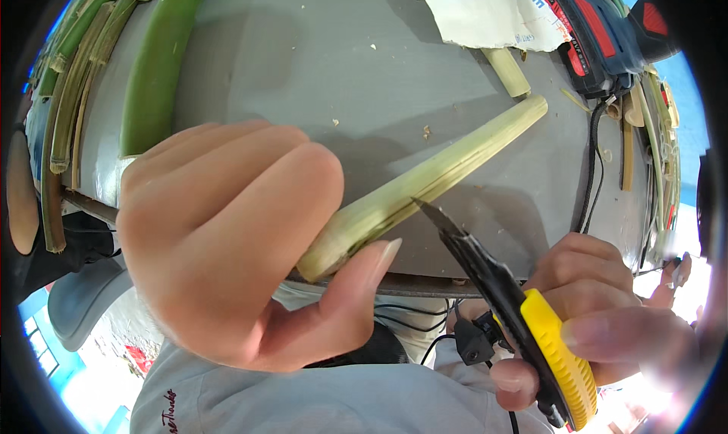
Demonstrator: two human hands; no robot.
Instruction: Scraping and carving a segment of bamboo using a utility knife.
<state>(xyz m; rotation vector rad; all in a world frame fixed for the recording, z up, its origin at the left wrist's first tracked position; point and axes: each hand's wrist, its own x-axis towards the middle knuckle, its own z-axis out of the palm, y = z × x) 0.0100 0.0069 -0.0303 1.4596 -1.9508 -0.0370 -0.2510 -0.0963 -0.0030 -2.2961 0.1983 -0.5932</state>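
Note:
My left hand (235,237) is closed round the near end of a pale green bamboo stick (447,165), its thumb pressed along the underside. The stick slants up to the right over the table, with dark lengthwise grooves in its lower side. My right hand (588,305) grips a yellow and black utility knife (557,350). Its dark blade is out and points up to the left, the tip at the stick's lower edge. I cannot tell whether the tip touches it.
On the grey table (296,70) lie a broad green bamboo piece (161,70), several stalks (72,93) at the left, and crumbs. A torn paper (485,13) partly covers a short stick (506,72). A blue and red cordless power tool (607,32) and a black strap (594,169) are at the right.

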